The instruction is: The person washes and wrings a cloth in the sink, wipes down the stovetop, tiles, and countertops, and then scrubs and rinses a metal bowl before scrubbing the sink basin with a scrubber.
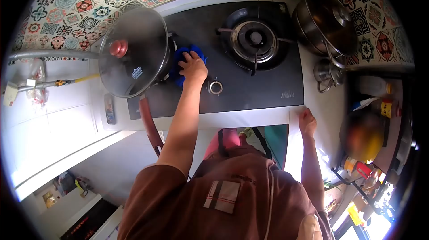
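My left hand [194,66] presses down with bent fingers on a bunched blue cloth [182,57] on the black glass cooktop [210,99]. The cloth lies close beside a pan with a long brown handle [151,126] and a glass lid [136,61] with a red knob. Part of the cloth is hidden under my fingers. At the counter's front edge, right of the cooktop, my right hand [307,123] is curled closed, with nothing visible in it. A control knob [216,87] sits just right of my left wrist.
A gas burner [255,39] occupies the cooktop's right half. Behind it on the right stand a steel pot [317,25] and a small metal jug [325,71]. A rack [375,150] of bottles and jars stands farther right. A dark remote-like object [109,108] lies left of the cooktop.
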The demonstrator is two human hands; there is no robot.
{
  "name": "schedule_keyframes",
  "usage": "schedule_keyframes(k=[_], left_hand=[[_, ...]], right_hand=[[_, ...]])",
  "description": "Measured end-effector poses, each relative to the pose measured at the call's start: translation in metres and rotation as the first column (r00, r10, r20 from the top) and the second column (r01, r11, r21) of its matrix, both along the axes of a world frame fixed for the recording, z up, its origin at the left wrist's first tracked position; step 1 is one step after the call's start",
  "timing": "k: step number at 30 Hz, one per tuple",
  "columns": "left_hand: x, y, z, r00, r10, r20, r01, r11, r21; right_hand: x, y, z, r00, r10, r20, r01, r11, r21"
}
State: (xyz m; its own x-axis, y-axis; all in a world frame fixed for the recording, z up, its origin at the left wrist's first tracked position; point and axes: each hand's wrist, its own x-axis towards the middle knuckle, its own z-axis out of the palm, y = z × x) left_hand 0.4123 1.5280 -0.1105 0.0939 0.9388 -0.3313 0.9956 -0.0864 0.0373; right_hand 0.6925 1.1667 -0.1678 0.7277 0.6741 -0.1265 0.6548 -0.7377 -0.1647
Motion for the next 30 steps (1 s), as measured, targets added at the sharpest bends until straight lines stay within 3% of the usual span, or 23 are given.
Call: schedule_keyframes(k=[4,7,9,15,19,22,25,26,29,30], left_hand=[[0.023,0.000,0.002,0.994,-0.112,-0.012,0.112,0.994,-0.001],[0.048,-0.026,-0.001,0.963,-0.265,0.038,0.266,0.964,-0.014],[0.065,-0.053,0.002,0.894,-0.446,-0.047,0.447,0.894,0.014],[0.050,-0.099,-0.009,0.716,-0.695,0.062,0.639,0.689,0.342],[0.068,-0.150,-0.006,0.688,-0.726,0.003,0.701,0.665,0.256],[0.068,-0.171,0.003,0.631,-0.759,0.160,0.748,0.650,0.136],[0.070,-0.186,0.010,0.582,-0.737,0.343,0.784,0.621,0.005],[0.069,-0.187,0.010,0.597,-0.668,0.443,0.735,0.677,0.030],[0.066,-0.167,-0.018,0.457,-0.304,0.836,0.650,0.756,-0.080],[0.063,-0.142,0.019,0.512,0.023,0.859,0.632,0.667,-0.394]], right_hand=[[-0.001,0.000,0.000,0.999,0.040,0.016,-0.040,0.999,-0.007],[0.000,0.000,-0.004,0.999,0.033,0.020,-0.032,0.999,-0.012],[-0.004,0.003,0.005,1.000,-0.009,-0.014,0.008,0.999,-0.044],[0.000,0.001,0.000,0.999,-0.035,-0.027,0.033,0.998,-0.059],[0.001,-0.001,-0.003,0.999,-0.023,-0.046,0.020,0.998,-0.064],[0.002,-0.001,-0.004,1.000,-0.021,-0.013,0.020,0.996,-0.085],[0.001,-0.001,-0.003,1.000,-0.006,0.007,0.006,0.998,-0.060],[0.001,0.002,0.000,1.000,-0.022,-0.009,0.021,0.998,-0.064],[-0.001,0.000,0.004,0.997,-0.052,-0.059,0.046,0.994,-0.096],[0.001,0.000,0.002,0.996,-0.049,-0.070,0.042,0.994,-0.102]])
